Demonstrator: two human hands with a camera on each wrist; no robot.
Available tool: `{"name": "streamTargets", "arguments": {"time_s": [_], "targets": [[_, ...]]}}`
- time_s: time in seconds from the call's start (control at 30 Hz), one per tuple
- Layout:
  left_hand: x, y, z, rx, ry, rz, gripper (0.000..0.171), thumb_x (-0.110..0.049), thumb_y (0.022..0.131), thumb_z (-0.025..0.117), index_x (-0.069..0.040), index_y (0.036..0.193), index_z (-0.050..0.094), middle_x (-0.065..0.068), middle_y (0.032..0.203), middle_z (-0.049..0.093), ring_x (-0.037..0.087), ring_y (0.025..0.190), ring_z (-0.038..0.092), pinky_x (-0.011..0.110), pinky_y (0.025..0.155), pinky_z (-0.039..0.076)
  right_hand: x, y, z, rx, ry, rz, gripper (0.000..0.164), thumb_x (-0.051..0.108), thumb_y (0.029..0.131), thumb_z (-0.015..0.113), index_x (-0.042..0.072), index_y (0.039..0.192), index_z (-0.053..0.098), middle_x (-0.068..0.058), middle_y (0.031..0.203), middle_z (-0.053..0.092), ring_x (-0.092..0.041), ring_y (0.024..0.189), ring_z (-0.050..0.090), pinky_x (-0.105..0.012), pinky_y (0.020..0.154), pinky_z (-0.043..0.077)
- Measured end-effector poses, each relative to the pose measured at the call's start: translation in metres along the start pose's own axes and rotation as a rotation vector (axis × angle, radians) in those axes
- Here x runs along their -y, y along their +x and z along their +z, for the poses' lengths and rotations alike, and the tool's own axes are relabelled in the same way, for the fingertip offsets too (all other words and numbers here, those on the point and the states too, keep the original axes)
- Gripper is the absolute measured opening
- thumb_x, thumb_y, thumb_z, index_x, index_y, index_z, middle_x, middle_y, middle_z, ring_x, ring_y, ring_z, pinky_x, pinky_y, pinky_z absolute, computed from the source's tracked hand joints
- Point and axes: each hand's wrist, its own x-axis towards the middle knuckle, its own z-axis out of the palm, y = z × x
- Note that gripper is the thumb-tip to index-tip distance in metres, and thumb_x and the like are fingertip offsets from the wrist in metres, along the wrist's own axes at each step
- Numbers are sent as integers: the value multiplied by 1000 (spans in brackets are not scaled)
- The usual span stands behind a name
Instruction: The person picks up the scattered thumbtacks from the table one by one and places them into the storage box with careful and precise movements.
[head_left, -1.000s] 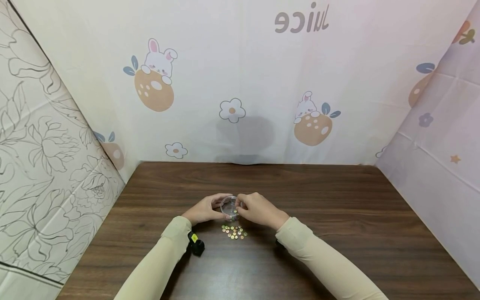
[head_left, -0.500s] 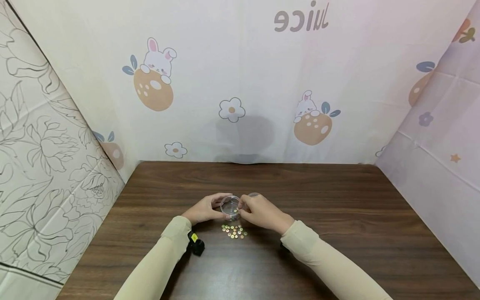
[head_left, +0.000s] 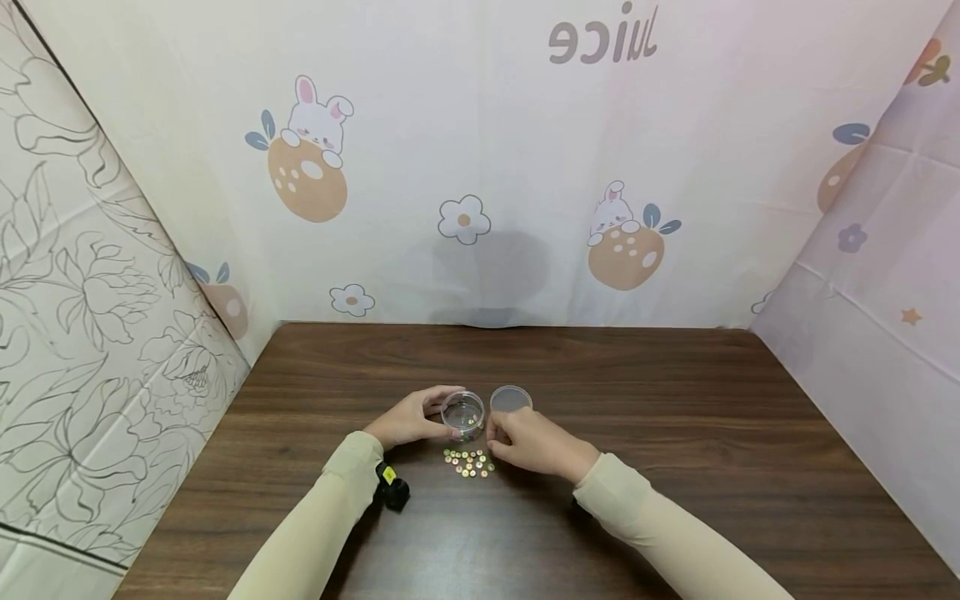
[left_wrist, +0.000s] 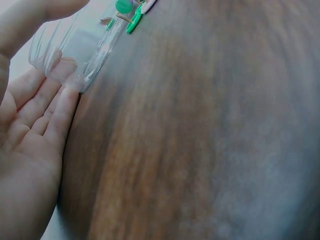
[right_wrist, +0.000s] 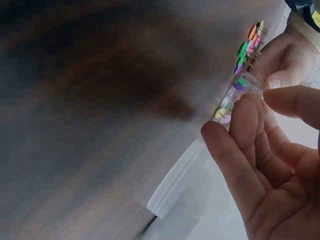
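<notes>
My left hand [head_left: 411, 418] grips a clear round plastic tub [head_left: 462, 410] from its left side, with the thumb in front and the fingers behind. A few coloured thumbtacks lie inside the tub. In front of it a group of loose thumbtacks [head_left: 468, 463] is spread on the table. My right hand [head_left: 536, 442] hovers just right of the tub and the loose tacks. In the right wrist view its fingers are loosely bent, thumb tip near them, and nothing shows between them. Coloured heads and thin pins of the tacks [right_wrist: 243, 52] appear beyond this hand.
A clear round lid [head_left: 512, 398] lies on the wooden table [head_left: 637, 375] behind my right hand, partly covered by it. Printed cloth walls [head_left: 375, 167] enclose the table at the back and both sides.
My right hand has drawn back from the tub's rim toward the right and front, uncovering more of the lid. The left hand and the tub stay in place.
</notes>
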Motion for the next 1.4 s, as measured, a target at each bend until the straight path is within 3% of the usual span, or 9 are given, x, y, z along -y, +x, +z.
{"name": "streamTargets", "arguments": {"time_s": [0.47, 0.87, 1.03, 1.4], "targets": [[-3, -1, 0, -5, 4, -31, 75, -26, 75, 79, -20, 140, 43, -5, 136, 48, 11, 122, 43, 45, 105, 36, 7, -8, 8, 93, -33, -54, 7, 12, 83, 66, 14, 80, 60, 11, 62, 51, 1, 53, 45, -17, 48, 42], [-1, 0, 1, -6, -7, -12, 74, -26, 74, 80, -21, 139, 44, -2, 135, 50, 14, 121, 44, 48, 104, 37, 11, -11, 12, 54, -173, -86, 12, 12, 82, 66, 17, 75, 59, 8, 69, 51, 0, 58, 44, -17, 50, 41], [0, 0, 1, -3, -2, 4, 73, -28, 74, 79, -21, 138, 44, -1, 136, 50, 15, 122, 44, 48, 104, 37, 10, -12, 12, 40, -184, -104, 14, 9, 81, 66, 17, 72, 58, 9, 68, 51, 0, 60, 44, -18, 50, 42], [-3, -2, 1, -9, 2, -37, 74, -28, 74, 79, -24, 138, 43, -3, 135, 49, 14, 121, 44, 48, 104, 38, 10, -11, 12, 26, -176, -104, 20, 8, 82, 64, 18, 69, 54, 11, 65, 47, 1, 54, 41, -15, 46, 38]]}}
